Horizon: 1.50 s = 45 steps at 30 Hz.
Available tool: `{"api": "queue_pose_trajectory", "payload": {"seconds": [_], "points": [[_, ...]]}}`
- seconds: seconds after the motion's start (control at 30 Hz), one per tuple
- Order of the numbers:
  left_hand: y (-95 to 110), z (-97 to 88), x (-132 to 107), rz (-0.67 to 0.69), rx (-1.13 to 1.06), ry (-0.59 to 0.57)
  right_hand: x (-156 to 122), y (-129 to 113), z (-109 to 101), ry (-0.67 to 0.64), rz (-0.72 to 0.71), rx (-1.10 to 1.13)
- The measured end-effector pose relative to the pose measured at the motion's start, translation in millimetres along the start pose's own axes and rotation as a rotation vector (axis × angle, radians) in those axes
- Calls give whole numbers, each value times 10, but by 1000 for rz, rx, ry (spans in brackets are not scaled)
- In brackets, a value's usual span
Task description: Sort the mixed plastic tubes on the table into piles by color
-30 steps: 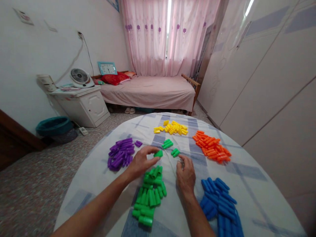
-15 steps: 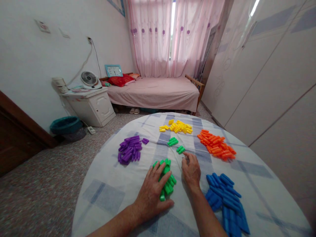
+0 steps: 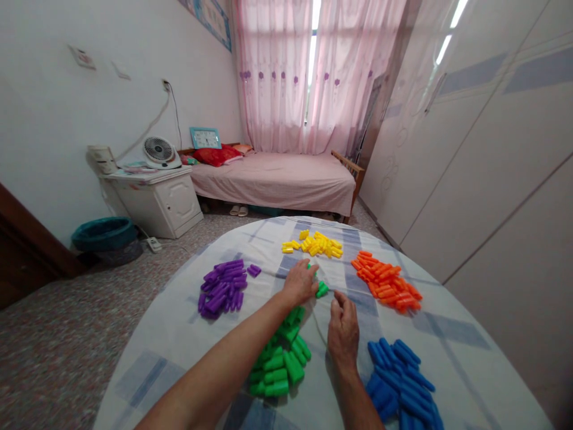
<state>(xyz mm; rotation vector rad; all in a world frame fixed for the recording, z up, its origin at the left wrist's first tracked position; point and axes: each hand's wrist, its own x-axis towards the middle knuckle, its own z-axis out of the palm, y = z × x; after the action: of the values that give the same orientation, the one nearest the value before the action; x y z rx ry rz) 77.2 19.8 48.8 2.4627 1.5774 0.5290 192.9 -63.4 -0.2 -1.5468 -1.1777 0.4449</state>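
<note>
My left hand [image 3: 301,283] reaches forward across the table over a small group of green tube-shaped plastic pieces [image 3: 308,266], its fingers apart and partly covering them. Beside its fingertips lie more green pieces [image 3: 322,289]. My right hand [image 3: 344,328] rests just right of these, fingers loosely curled with the index finger forward, and nothing shows in its grasp. Under my left forearm spreads a larger green pile [image 3: 280,364], partly hidden by the arm.
The round table's checked cloth [image 3: 152,364] also bears a purple pile [image 3: 224,286], a yellow pile [image 3: 320,244], an orange pile [image 3: 387,282] and a blue pile [image 3: 400,379]. Beyond stand a bed [image 3: 277,179], a white cabinet [image 3: 174,206] and a wardrobe [image 3: 487,167].
My left hand has left the large green pile and moved forward to the small green group. My right hand now sits slightly apart from the green pieces. The view has tilted up a little.
</note>
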Motion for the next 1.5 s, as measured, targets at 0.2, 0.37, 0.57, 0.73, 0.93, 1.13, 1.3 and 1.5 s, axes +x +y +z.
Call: {"api": "queue_pose_trajectory", "payload": {"seconds": [0.2, 0.37, 0.57, 0.73, 0.93, 1.13, 1.3, 1.5], "points": [[-83, 138, 253, -45, -20, -39, -7, -6, -3, -1, 1, 4], [-62, -192, -82, -7, -117, -32, -13, -19, -4, 31, 10, 30], [69, -729, -1158, 349, -313, -207, -18, -54, 7, 33, 7, 39], [109, -699, -1551, 369, -263, -217, -17, -48, 3, 17, -5, 21], [147, -566, -1229, 320, -269, -31, -18, -50, -11, 51, 9, 84], [236, -139, -384, 195, -135, 2, -15, -18, -3, 87, 58, 144], [290, 169, -15, 116, -5, -124, -13, -4, 3, 81, 62, 172], [180, -27, -97, 101, -55, -89, -21, -36, -4, 73, 49, 148]]}}
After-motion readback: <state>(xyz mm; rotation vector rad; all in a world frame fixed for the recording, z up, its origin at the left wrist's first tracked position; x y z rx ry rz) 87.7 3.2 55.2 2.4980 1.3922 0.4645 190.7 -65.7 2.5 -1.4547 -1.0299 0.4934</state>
